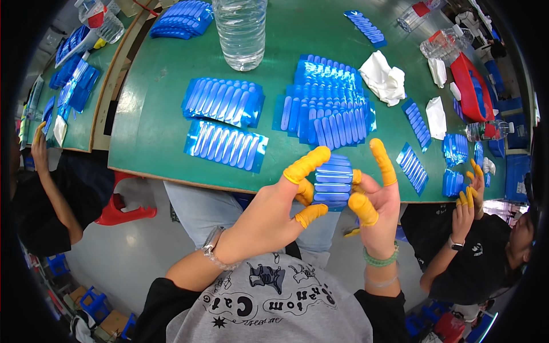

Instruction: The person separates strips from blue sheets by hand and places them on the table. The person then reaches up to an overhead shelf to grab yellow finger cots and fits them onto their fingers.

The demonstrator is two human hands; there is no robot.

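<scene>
Yellow finger cots cover several fingertips on both my hands. Between them, near the table's front edge, is a blue sheet of strips (333, 182), bent into a curve with its strips lying crosswise. My left hand (269, 208) grips its left side, thumb below and forefinger at the top corner. At the right edge, my right hand (380, 208) pinches the sheet with a finger behind and the thumb close in front; its forefinger points up, off the sheet. Just beyond lies a large overlapping pile of similar blue sheets (329, 106). Two smaller stacks, a far one (223, 102) and a near one (226, 146), lie to the left.
A large clear bottle (240, 34) stands at the back of the green table (151, 114). Crumpled white tissue (383, 78), single blue sheets and a red container (472, 86) lie to the right. Co-workers sit at either side, one with yellow-tipped fingers (464, 211) on the right.
</scene>
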